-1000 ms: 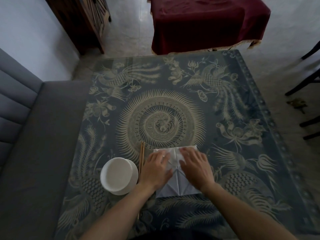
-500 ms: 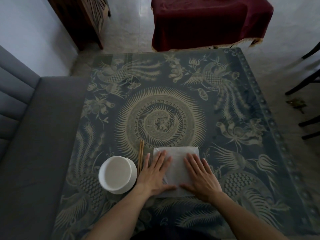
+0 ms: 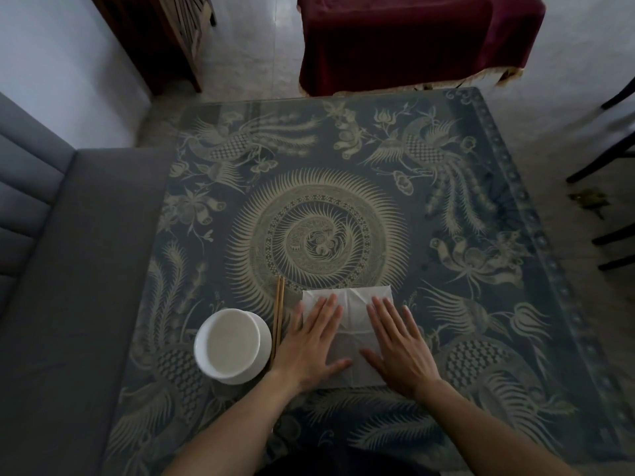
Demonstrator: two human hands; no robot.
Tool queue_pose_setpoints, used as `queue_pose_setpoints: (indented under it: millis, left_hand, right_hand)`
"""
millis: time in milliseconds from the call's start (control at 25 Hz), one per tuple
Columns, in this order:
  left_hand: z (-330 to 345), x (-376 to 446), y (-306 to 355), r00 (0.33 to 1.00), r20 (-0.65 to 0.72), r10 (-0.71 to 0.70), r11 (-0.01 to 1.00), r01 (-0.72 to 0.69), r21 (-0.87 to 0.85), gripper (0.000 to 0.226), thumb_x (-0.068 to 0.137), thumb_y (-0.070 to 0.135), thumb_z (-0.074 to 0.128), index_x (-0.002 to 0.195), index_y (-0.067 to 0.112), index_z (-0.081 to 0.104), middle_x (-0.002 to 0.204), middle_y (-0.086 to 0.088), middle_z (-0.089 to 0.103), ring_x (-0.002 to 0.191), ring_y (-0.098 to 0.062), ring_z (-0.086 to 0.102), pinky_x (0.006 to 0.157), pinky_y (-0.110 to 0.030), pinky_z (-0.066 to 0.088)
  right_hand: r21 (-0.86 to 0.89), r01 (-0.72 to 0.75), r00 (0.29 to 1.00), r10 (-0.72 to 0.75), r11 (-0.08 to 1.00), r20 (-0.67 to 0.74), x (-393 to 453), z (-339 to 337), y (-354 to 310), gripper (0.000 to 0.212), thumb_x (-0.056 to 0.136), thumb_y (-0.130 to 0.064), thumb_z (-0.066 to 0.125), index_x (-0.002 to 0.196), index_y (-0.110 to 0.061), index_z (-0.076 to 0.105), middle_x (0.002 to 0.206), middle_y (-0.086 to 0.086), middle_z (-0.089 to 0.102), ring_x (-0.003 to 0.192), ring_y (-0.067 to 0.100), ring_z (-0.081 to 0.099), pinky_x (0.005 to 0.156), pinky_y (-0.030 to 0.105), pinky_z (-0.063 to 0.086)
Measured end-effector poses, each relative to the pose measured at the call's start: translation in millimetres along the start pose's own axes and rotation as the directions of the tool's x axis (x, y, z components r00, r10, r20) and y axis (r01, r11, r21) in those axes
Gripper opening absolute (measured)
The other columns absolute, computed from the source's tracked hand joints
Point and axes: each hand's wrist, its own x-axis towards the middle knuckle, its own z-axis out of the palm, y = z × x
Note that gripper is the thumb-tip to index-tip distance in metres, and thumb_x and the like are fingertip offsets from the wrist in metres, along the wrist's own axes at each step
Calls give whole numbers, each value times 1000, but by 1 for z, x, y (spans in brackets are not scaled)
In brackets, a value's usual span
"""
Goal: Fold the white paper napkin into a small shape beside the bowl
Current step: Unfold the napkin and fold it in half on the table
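head view: white paper napkin [image 3: 350,316] flat on patterned table [image 3: 481,304], just right of chopsticks [image 3: 279,310] and bowl [image 3: 228,343]; left hand [image 3: 311,345] and right hand [image 3: 397,348] lie on it, fingers spread flat, gripping nothing. step judged: pressing creases; next calls for lifting an edge to fold smaller

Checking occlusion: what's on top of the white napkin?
Both hands lie flat on the napkin: left hand, right hand. Folds beneath the palms are hidden.

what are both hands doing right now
Left hand: open, flat, palm down on the white paper napkin, gripping nothing.
Right hand: open, flat, palm down on the same napkin.
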Motion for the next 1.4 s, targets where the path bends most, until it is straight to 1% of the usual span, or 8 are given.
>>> queue_pose_setpoints:
  millis: [80,160,320,520,640,760,1200,1400]
  left_hand:
    - [3,2,10,999,-34,-21,998,19,-51,79,100,59,25,156,10,1,165,-9,-7,151,-24,-8,121,-51,6]
    - [5,9,18,994,-42,-99,987,93,-131,68,103,50,18,155,11,-3,163,-7,-12,150,-21,-11,122,-46,8]
    - [8,18,19,985,2,-174,975,172,-141,64,103,47,11,153,13,-11,161,-6,-21,149,-20,-18,122,-44,6]
    - [14,16,10,982,9,-190,982,190,-1,75,98,62,14,157,17,-1,163,-10,-12,149,-31,-12,118,-56,-6]
    - [17,14,4,982,-9,-191,981,191,-14,83,93,73,24,157,24,4,164,-12,-2,149,-37,-5,116,-60,-1]
    - [19,15,2,982,-9,-189,982,188,-28,92,86,82,23,157,26,5,165,-13,0,149,-38,-4,115,-62,2]
    - [18,14,2,984,-15,-180,983,179,-50,97,83,86,26,157,26,4,165,-13,-2,149,-37,-5,115,-63,5]
    - [4,11,0,979,-75,-191,979,185,-86,94,86,84,23,157,26,0,165,-11,-3,150,-33,-5,116,-58,-4]
  right_hand:
    - [23,26,999,-26,999,-26,13,-4,-11,65,101,-43,26,151,-3,22,159,15,16,147,29,15,116,48,13]
    - [9,24,1000,-23,1000,-11,24,-5,-17,60,100,-35,22,151,-2,23,159,16,18,147,29,15,119,48,12]
    - [-1,-50,998,50,999,29,32,3,-17,66,101,-43,12,153,-3,9,160,15,1,148,29,-1,120,46,7]
    - [-3,-129,991,129,992,32,28,11,-6,74,96,-63,24,156,-21,11,162,12,1,148,30,-3,118,56,1]
    - [8,-149,988,148,989,44,25,15,1,81,91,-71,31,156,-28,9,162,12,1,148,32,-3,115,62,3]
    - [7,-140,989,139,990,39,24,19,6,85,88,-78,26,156,-30,8,163,15,3,148,33,-3,115,63,4]
    - [20,-134,991,134,991,24,23,17,7,87,87,-79,27,156,-29,8,162,17,2,148,35,-3,114,65,3]
    - [130,-171,980,182,977,-80,22,12,9,83,92,-74,26,156,-27,2,163,11,-3,148,28,-8,117,56,-2]
